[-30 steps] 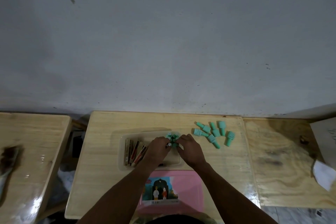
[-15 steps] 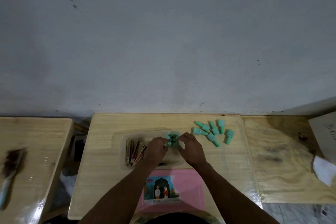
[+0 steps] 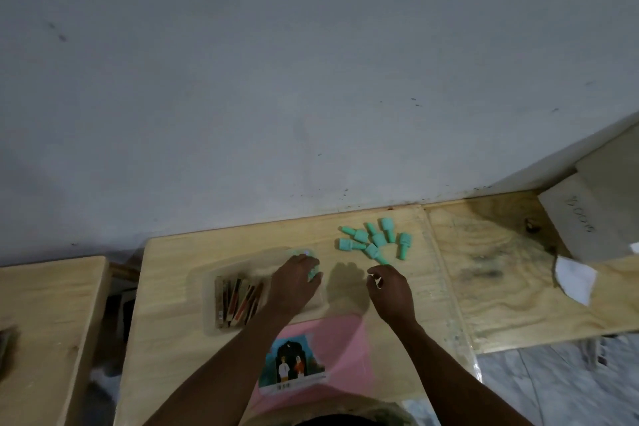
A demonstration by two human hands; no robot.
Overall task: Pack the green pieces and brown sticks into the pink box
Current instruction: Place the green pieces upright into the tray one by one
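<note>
Two bare forearms reach in from the bottom edge, sleeveless as far as the picture shows; the left hand [image 3: 294,284] and right hand [image 3: 392,290] wear no gloves, rings or watch.

green pieces [image 3: 375,243], brown sticks [image 3: 238,297], pink lid [image 3: 340,342]

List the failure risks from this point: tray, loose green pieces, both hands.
1. The left hand covers the green pieces already in the clear tray; lifting it away carelessly could topple or drag them out.
2. The right hand is close to the loose green pieces, which lie in a tight, touching cluster. Grabbing one may scatter the others; they look like they could roll.
3. The brown sticks fill the tray's left part, so space for the remaining pieces may run short.
</note>
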